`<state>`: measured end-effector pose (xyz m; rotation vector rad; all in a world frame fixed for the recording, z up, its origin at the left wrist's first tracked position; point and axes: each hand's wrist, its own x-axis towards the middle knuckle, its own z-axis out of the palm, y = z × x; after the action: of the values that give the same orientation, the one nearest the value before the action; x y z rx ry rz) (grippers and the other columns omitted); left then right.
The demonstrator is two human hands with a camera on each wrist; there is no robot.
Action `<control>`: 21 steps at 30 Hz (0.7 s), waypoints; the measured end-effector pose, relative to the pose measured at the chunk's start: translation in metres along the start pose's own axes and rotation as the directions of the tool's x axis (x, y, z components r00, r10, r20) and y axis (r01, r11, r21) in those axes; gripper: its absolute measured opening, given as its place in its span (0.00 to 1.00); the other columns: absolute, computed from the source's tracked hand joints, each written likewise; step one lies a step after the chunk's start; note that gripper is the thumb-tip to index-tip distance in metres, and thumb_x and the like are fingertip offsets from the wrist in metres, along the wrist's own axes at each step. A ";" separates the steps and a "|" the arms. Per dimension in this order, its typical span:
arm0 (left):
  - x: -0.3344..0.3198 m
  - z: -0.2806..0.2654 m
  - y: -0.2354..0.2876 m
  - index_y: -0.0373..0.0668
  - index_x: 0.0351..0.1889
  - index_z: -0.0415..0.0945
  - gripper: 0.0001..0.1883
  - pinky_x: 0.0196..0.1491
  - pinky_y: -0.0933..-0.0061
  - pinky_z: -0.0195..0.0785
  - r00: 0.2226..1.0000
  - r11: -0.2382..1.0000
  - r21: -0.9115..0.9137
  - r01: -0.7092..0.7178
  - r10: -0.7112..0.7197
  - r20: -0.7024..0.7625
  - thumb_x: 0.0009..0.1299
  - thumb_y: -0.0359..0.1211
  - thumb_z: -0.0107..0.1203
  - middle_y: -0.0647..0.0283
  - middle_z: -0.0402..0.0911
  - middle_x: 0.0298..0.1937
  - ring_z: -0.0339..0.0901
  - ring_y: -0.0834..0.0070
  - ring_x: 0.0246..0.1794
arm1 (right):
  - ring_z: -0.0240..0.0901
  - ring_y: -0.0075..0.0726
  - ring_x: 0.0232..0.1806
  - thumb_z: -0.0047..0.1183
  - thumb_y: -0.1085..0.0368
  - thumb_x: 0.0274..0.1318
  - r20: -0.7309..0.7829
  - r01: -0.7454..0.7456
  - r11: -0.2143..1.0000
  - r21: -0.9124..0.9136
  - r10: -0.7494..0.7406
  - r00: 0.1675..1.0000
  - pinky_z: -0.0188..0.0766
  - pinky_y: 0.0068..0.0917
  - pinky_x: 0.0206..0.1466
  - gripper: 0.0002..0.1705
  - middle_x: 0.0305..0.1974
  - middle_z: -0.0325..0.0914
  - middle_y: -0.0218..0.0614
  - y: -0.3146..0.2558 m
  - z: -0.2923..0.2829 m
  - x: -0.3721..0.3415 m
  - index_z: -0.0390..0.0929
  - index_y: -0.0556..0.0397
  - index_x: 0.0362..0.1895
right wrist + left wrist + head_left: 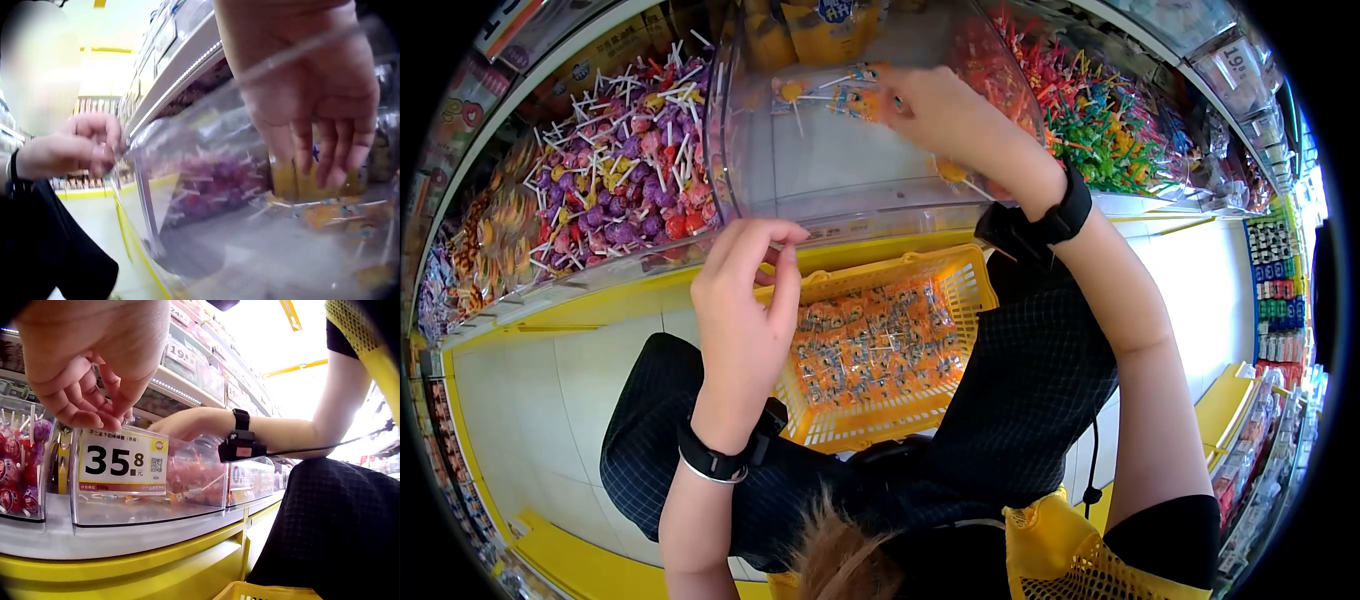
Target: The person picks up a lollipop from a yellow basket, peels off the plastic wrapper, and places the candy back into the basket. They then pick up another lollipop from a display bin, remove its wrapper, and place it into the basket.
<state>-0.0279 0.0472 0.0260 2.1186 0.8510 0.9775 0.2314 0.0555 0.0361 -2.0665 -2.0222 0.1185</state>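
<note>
A clear bin holds a few orange-wrapped lollipops. Inside it, the right hand reaches down from above. In the right wrist view this hand has its fingers pointing down over lollipops, with nothing visibly held. The left hand is at the bin's front edge. Its fingertips and thumb pinch the top rim above a price card reading 35.8, as the left wrist view shows for that hand. Whether the right fingertips touch a lollipop cannot be told.
Below the shelf, a yellow basket holds many orange-wrapped packets, between the person's legs. Purple and red lollipops fill the bin to the left; red and green wrapped sweets lie to the right. A yellow shelf front runs below.
</note>
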 end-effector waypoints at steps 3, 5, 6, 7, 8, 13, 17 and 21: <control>0.000 -0.002 0.003 0.37 0.34 0.74 0.05 0.29 0.80 0.65 1.000 1.000 -0.022 0.002 -0.002 0.001 0.62 0.21 0.49 0.62 0.76 0.33 0.74 0.77 0.29 | 0.76 0.51 0.42 0.53 0.64 0.48 0.211 -0.047 0.969 -0.244 0.101 0.972 0.74 0.40 0.42 0.13 0.41 0.78 0.46 0.012 0.015 -0.014 0.75 0.55 0.39; 0.000 -0.002 0.005 0.37 0.34 0.74 0.05 0.29 0.80 0.65 1.000 1.000 -0.031 0.002 -0.002 -0.001 0.62 0.21 0.49 0.63 0.76 0.32 0.74 0.77 0.29 | 0.76 0.51 0.44 0.53 0.65 0.47 0.289 -0.045 0.957 -0.285 0.131 0.948 0.74 0.41 0.43 0.16 0.43 0.76 0.48 0.011 0.016 -0.019 0.73 0.57 0.42; 0.000 -0.002 0.005 0.37 0.34 0.74 0.05 0.29 0.80 0.65 1.000 0.999 -0.032 0.003 -0.003 -0.005 0.62 0.21 0.49 0.63 0.76 0.32 0.74 0.77 0.29 | 0.76 0.51 0.44 0.52 0.67 0.48 0.293 -0.031 0.952 -0.305 0.125 0.948 0.74 0.41 0.42 0.16 0.43 0.77 0.48 0.008 0.016 -0.021 0.72 0.58 0.43; 0.000 -0.001 0.005 0.36 0.34 0.74 0.05 0.29 0.80 0.65 1.000 1.000 -0.027 -0.011 0.010 -0.003 0.62 0.20 0.49 0.62 0.76 0.32 0.74 0.77 0.29 | 0.76 0.50 0.43 0.51 0.68 0.48 0.297 -0.015 0.946 -0.325 0.117 0.948 0.75 0.41 0.42 0.17 0.42 0.77 0.48 0.006 0.016 -0.022 0.71 0.60 0.44; -0.001 -0.001 0.005 0.36 0.34 0.74 0.05 0.30 0.80 0.65 1.000 1.000 -0.020 -0.024 0.024 0.000 0.62 0.20 0.49 0.62 0.76 0.31 0.74 0.76 0.29 | 0.76 0.50 0.43 0.51 0.68 0.48 0.296 -0.010 0.945 -0.326 0.112 0.948 0.75 0.41 0.42 0.17 0.42 0.77 0.48 0.008 0.018 -0.022 0.71 0.60 0.44; -0.006 0.001 0.003 0.36 0.33 0.74 0.05 0.30 0.79 0.65 0.999 0.999 -0.006 -0.042 0.042 0.011 0.62 0.20 0.49 0.62 0.75 0.30 0.74 0.76 0.29 | 0.75 0.56 0.39 0.54 0.68 0.47 0.104 -0.186 0.953 -0.240 0.216 0.971 0.72 0.43 0.38 0.26 0.35 0.77 0.50 0.002 0.008 -0.028 0.64 0.61 0.52; -0.009 0.000 0.005 0.36 0.35 0.74 0.05 0.33 0.79 0.67 0.997 0.997 -0.068 -0.019 0.024 0.067 0.63 0.20 0.48 0.63 0.76 0.32 0.75 0.75 0.30 | 0.77 0.50 0.38 0.53 0.66 0.50 -0.065 0.049 0.998 -0.036 -0.051 0.997 0.73 0.40 0.36 0.15 0.33 0.79 0.47 -0.019 -0.030 -0.039 0.72 0.60 0.43; -0.013 0.008 0.008 0.38 0.44 0.73 0.10 0.36 0.78 0.69 0.999 0.969 -0.248 0.021 -0.014 0.028 0.65 0.22 0.49 0.61 0.78 0.39 0.76 0.72 0.34 | 0.75 0.48 0.47 0.55 0.63 0.53 -0.056 0.112 0.788 0.605 -0.099 0.994 0.71 0.32 0.46 0.22 0.46 0.76 0.45 -0.054 -0.036 -0.061 0.68 0.51 0.53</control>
<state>-0.0259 0.0304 0.0232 1.9031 0.6938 0.9899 0.1850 -0.0091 0.0759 -1.5310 -1.7603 0.6369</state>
